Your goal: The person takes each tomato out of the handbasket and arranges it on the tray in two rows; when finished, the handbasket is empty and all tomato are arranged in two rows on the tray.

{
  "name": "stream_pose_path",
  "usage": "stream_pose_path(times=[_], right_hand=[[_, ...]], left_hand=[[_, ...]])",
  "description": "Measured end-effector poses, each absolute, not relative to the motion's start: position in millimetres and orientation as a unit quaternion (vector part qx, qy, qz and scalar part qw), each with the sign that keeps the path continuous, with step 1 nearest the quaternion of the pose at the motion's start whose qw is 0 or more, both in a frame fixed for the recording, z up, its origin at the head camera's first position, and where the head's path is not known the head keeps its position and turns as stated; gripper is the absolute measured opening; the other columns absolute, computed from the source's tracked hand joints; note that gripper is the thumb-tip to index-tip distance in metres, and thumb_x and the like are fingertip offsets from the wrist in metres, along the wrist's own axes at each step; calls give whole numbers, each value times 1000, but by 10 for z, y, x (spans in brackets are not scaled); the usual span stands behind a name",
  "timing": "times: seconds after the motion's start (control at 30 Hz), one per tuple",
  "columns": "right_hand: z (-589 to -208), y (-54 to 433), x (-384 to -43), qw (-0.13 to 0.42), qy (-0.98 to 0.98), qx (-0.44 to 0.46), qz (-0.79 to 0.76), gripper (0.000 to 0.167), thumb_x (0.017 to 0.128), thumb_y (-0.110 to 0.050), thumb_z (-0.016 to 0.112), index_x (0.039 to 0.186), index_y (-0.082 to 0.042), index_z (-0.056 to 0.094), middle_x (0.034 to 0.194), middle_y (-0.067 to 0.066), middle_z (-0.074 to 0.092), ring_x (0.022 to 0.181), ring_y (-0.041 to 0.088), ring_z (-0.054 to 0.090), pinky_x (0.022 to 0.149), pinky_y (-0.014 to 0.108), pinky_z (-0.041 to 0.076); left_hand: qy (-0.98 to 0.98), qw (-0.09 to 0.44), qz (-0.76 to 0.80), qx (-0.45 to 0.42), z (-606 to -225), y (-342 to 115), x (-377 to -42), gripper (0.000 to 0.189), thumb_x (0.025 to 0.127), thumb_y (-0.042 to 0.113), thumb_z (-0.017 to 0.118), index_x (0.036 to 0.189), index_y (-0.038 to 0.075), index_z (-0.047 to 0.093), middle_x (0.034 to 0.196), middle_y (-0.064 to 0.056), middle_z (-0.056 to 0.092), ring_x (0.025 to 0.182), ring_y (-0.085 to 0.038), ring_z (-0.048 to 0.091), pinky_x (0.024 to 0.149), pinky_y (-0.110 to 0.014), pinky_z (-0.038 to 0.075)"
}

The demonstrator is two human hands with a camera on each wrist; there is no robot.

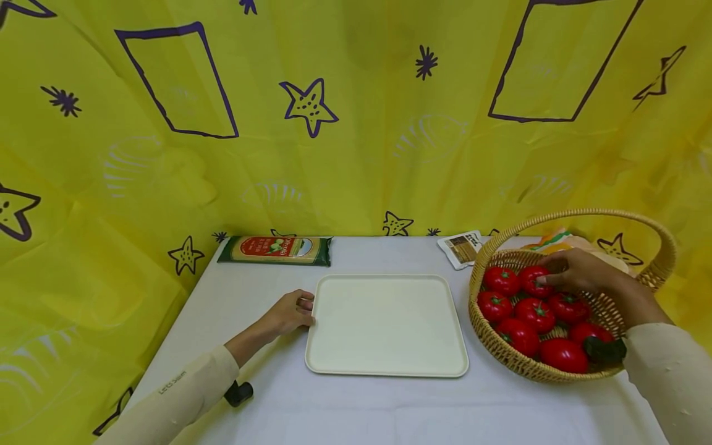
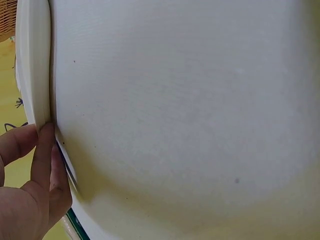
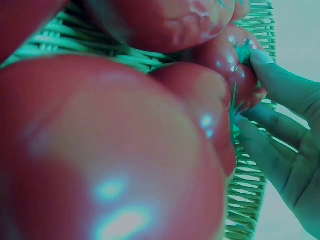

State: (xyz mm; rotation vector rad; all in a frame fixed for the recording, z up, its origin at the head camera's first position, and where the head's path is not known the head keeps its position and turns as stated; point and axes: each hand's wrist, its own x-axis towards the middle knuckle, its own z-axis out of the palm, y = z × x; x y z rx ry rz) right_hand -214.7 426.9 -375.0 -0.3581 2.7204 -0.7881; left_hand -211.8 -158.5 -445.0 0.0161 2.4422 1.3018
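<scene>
In the head view, a cream rectangular tray (image 1: 389, 327) lies flat on the white-covered table. My left hand (image 1: 292, 312) is at its left edge. The left wrist view shows the thumb and fingers pinching the tray's rim (image 2: 37, 75). A wicker basket (image 1: 497, 352) with a tall handle stands on the right, holding several red tomatoes with green stems. Inside it, my right hand (image 1: 581, 272) grips a tomato (image 1: 532, 280) near the back. In the right wrist view the thumb presses that tomato (image 3: 225, 60) beside its stem, while the other fingers reach around its side, partly hidden.
A green and gold packet (image 1: 275, 250) lies at the back left. A small white pouch (image 1: 461, 248) is left of the basket's handle. Behind the basket sits an orange and white package (image 1: 562, 238), partly covered. A yellow patterned curtain (image 1: 356, 154) backs the table.
</scene>
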Motion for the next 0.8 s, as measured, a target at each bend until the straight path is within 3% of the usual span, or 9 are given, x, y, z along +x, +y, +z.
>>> stream_pose_path(times=[0.23, 0.53, 0.7, 0.8], right_hand=[[-3761, 4260, -2151, 128, 948, -148, -251, 52, 96, -19, 67, 128, 19, 54, 120, 35, 63, 103, 42, 67, 72, 27, 58], [-3770, 4260, -2164, 138, 944, -151, -258, 53, 97, -20, 66, 129, 19, 52, 124, 38, 59, 102, 41, 67, 74, 32, 60], [-3762, 4271, -2163, 120, 947, -160, -250, 48, 97, -19, 66, 127, 18, 55, 121, 36, 61, 98, 34, 68, 71, 29, 58], [-3746, 4279, -2165, 89, 950, -165, -248, 45, 96, -17, 66, 126, 16, 58, 119, 32, 64, 93, 19, 68, 70, 23, 54]], left_hand=[[865, 187, 466, 7, -4444, -1584, -2110, 55, 83, -6, 73, 133, -5, 51, 117, -18, 60, 103, -25, 62, 81, -33, 60], [869, 186, 459, 11, -4454, -1582, -2114, 55, 83, -5, 74, 133, -6, 51, 116, -18, 60, 102, -25, 62, 81, -33, 59], [871, 185, 454, 11, -4457, -1582, -2121, 55, 82, -4, 74, 133, -5, 52, 116, -17, 60, 101, -24, 62, 81, -33, 59], [875, 185, 447, 6, -4447, -1581, -2124, 54, 83, -4, 74, 133, -4, 52, 116, -16, 60, 100, -23, 62, 82, -32, 59]])
